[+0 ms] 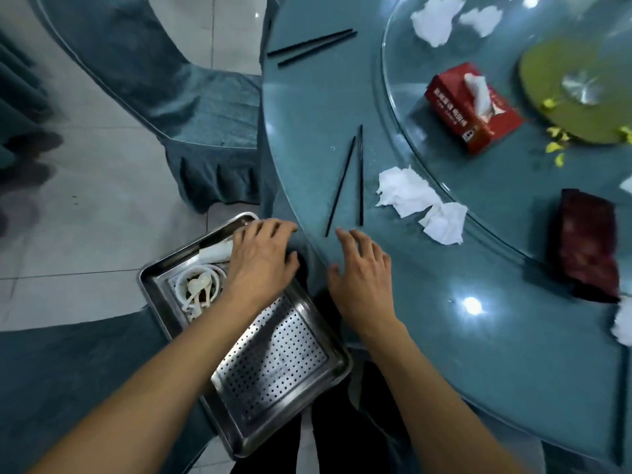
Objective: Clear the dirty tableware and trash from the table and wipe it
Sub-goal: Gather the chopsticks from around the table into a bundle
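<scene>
Both hands empty: left hand (261,260) over tray (328,367); right hand (362,273) seemingly near chopsticks (345,181).

Head cam, down, close over table (444,336)

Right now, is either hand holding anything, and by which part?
Nothing is held. The left hand hovers open over the tray; the right hand reaches open toward the chopsticks.

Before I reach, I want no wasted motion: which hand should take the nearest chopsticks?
Right. The right hand hovers open just below the near chopsticks; the left hand is over the steel tray.
</scene>
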`<control>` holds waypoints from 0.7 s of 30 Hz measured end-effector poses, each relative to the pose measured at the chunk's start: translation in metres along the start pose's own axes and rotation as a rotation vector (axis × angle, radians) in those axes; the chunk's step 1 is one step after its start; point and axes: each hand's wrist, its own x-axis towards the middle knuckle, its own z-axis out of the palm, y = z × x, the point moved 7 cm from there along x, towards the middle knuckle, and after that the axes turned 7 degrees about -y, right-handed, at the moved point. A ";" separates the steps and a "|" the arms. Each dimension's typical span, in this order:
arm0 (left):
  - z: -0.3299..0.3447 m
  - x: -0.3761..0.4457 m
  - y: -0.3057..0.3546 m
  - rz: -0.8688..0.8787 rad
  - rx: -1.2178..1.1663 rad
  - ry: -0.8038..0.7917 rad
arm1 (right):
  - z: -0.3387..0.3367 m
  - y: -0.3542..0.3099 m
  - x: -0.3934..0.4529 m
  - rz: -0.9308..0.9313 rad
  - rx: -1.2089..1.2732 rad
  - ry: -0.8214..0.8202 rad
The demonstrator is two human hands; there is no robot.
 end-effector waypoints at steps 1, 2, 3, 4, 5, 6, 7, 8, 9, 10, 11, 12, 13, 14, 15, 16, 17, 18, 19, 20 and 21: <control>0.001 0.003 0.010 0.005 -0.006 -0.014 | -0.004 0.010 -0.001 0.024 0.002 0.006; 0.003 0.007 0.021 0.013 -0.007 -0.033 | -0.009 0.022 -0.003 0.052 0.006 0.010; 0.007 0.012 0.032 0.015 -0.009 -0.056 | -0.013 0.033 -0.005 0.078 0.011 0.013; 0.011 0.017 0.042 0.014 -0.013 -0.079 | -0.016 0.043 -0.008 0.101 0.020 0.015; 0.015 0.022 0.051 0.011 -0.017 -0.101 | -0.019 0.053 -0.010 0.119 0.033 0.014; 0.020 0.027 0.059 0.008 -0.018 -0.121 | -0.021 0.063 -0.013 0.129 0.041 0.010; 0.026 0.033 0.067 0.006 -0.013 -0.141 | -0.023 0.072 -0.016 0.133 0.047 0.004; 0.032 0.040 0.074 0.003 -0.004 -0.162 | -0.024 0.081 -0.018 0.135 0.052 -0.002; 0.038 0.047 0.080 -0.003 0.009 -0.184 | -0.025 0.091 -0.021 0.139 0.056 -0.004; 0.044 0.055 0.086 -0.015 0.026 -0.207 | -0.026 0.102 -0.023 0.146 0.060 -0.005; 0.051 0.063 0.090 -0.032 0.042 -0.230 | -0.026 0.113 -0.026 0.154 0.067 -0.006; 0.056 0.072 0.093 -0.054 0.056 -0.247 | -0.026 0.123 -0.028 0.159 0.075 -0.008; 0.061 0.082 0.095 -0.079 0.065 -0.260 | -0.026 0.133 -0.030 0.158 0.081 -0.009; 0.066 0.093 0.095 -0.106 0.068 -0.268 | -0.026 0.143 -0.031 0.154 0.084 -0.011; 0.070 0.103 0.096 -0.132 0.067 -0.271 | -0.025 0.152 -0.031 0.152 0.087 -0.011; 0.074 0.113 0.097 -0.156 0.064 -0.271 | -0.025 0.161 -0.032 0.151 0.091 -0.008; 0.079 0.123 0.098 -0.181 0.067 -0.272 | -0.026 0.169 -0.031 0.147 0.095 -0.001; 0.084 0.132 0.098 -0.209 0.077 -0.277 | -0.027 0.177 -0.031 0.139 0.095 0.005; 0.088 0.139 0.098 -0.237 0.090 -0.281 | -0.027 0.185 -0.030 0.131 0.094 0.008; 0.092 0.145 0.099 -0.260 0.099 -0.277 | -0.028 0.192 -0.029 0.125 0.095 0.010; 0.093 0.149 0.101 -0.276 0.103 -0.257 | -0.028 0.199 -0.029 0.120 0.102 0.016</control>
